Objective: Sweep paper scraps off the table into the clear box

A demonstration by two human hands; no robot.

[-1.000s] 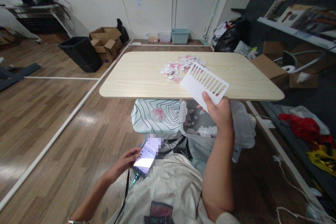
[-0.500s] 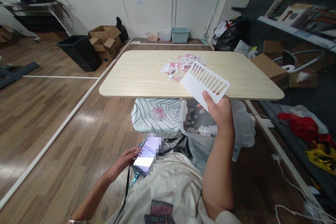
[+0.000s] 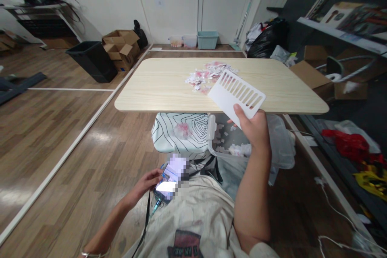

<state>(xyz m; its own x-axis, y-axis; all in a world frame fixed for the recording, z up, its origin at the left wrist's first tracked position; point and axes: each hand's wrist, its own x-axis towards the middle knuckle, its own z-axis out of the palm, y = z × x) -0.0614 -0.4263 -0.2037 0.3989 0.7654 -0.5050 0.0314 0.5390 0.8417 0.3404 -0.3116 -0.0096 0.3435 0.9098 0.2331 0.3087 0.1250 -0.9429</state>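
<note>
My right hand [image 3: 254,127] grips a white plastic scraper [image 3: 231,102] with a row of long slots, thumb on top, tilted above the table's near edge. Beyond it, a heap of paper scraps [image 3: 208,74], white and pinkish, lies on the pale wooden table [image 3: 151,84]. My left hand [image 3: 150,180] is palm down at the left side of a lit smartphone [image 3: 166,187] on my lap. Its fingers are stretched out, one reaching over the screen. A cable [image 3: 155,206] runs from the phone's lower end; part of the screen is pixelated.
Below the table's near edge are a patterned white bag [image 3: 163,133] and a clear plastic bin [image 3: 223,155] containing scraps. A black trash bin [image 3: 93,62] and cardboard boxes [image 3: 121,48] stand left. Cables [image 3: 335,205] lie on the floor at right.
My left hand's fingers have shifted right, from the phone's edge onto its screen, and the screen content differs. My right hand and the scraper stay nearly still.
</note>
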